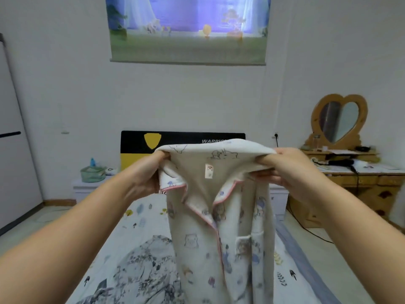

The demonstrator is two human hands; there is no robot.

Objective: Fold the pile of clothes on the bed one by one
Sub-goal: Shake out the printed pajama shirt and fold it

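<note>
A cream pyjama top (221, 233) with cartoon prints and pink piping hangs upright in front of me above the bed (140, 218). My left hand (146, 174) grips its left shoulder and my right hand (285, 167) grips its right shoulder. The collar and a small label face me. The top's lower part drops out of view at the bottom edge. A grey and white patterned cloth (140, 270) lies on the bed under it, to the left.
A black and yellow headboard (140, 143) stands behind the bed. A white bedside unit (87, 187) with a green basket (93, 173) is at the left. A wooden dresser (355, 183) with a heart-shaped mirror (338, 121) stands at the right.
</note>
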